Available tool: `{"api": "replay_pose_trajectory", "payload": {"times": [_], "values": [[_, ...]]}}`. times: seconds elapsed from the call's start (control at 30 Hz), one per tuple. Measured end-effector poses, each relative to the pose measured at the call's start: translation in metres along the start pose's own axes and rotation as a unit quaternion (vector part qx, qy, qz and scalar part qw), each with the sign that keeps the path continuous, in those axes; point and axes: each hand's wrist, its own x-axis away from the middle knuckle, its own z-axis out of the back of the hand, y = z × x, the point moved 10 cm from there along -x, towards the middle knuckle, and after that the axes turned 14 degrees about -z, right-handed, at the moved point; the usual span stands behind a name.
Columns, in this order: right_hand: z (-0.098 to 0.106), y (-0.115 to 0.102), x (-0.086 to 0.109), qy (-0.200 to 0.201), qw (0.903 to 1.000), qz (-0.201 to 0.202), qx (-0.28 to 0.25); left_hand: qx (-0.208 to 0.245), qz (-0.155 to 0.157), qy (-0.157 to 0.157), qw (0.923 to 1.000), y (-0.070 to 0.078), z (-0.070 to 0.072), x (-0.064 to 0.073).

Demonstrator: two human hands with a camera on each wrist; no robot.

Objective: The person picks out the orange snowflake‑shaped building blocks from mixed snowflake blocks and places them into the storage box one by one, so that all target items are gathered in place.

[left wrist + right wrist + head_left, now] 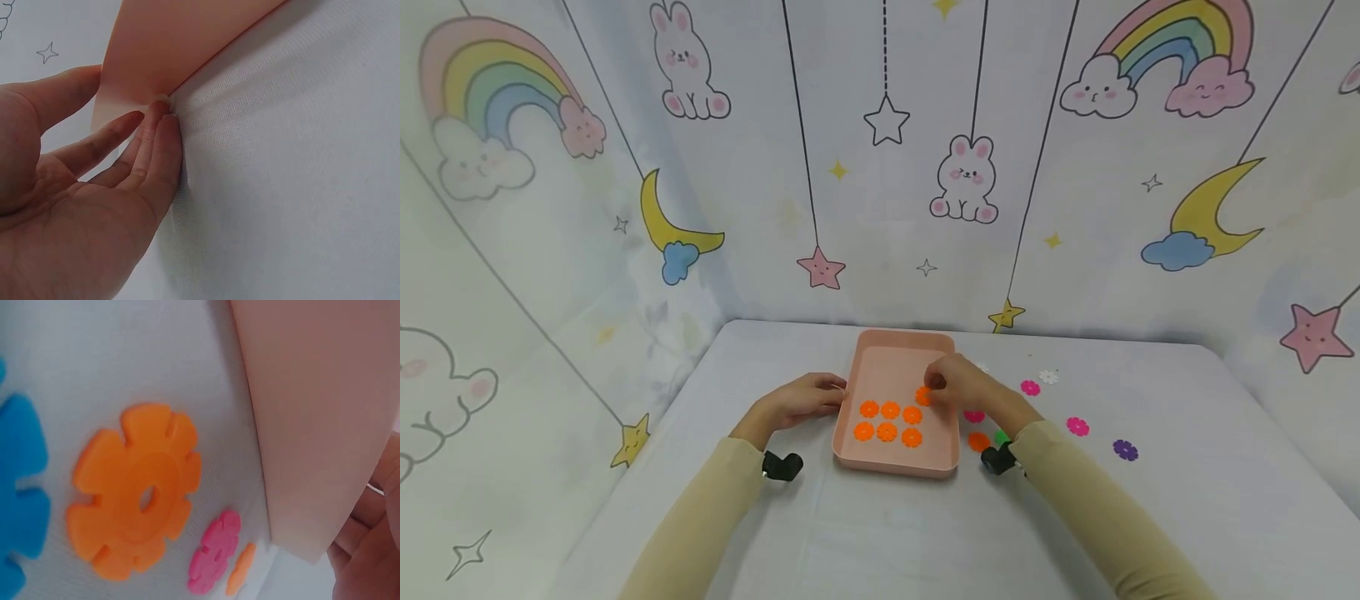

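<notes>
A pink tray [895,468] holds several orange flower-shaped plastic discs [887,432], set in two short rows in its near half. At the tray's left wall, my left hand [801,402] rests its fingertips against the outside, thumb up near the rim in the left wrist view. My right hand [958,385] reaches over the right wall and pinches another orange disc [923,396], partly covered by the fingers. The right wrist view shows the outer wall of the tray [312,412] with part of the right hand [369,537] behind it.
Right of the tray lie loose flower discs: pink [1077,427], purple [1125,450], white [1048,377], green [1002,437] and orange [978,442]. A blue disc [22,487] shows in the right wrist view. A patterned cloth [887,208] hangs behind the white table [880,542].
</notes>
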Motion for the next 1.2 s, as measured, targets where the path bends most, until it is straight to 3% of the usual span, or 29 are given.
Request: {"api": "replay_pose_trajectory", "payload": {"times": [0.33,0.57,0.83,1.2], "values": [[-0.005,0.001,-0.001,0.008,0.9967,0.005,0.081,-0.001,-0.003,-0.002,1.0,0.001,-0.002,0.003],[0.006,-0.001,0.007,0.007,0.9986,-0.003,0.052,0.0,-0.006,-0.008,0.9999,0.002,-0.001,0.0],[0.04,0.001,0.044,0.044,0.9968,0.064,0.023,-0.011,0.004,0.0,0.9999,0.0,0.002,0.0],[0.061,0.056,0.092,0.052,0.9982,0.029,0.003,-0.006,0.0,-0.004,1.0,0.0,0.0,0.001]]}}
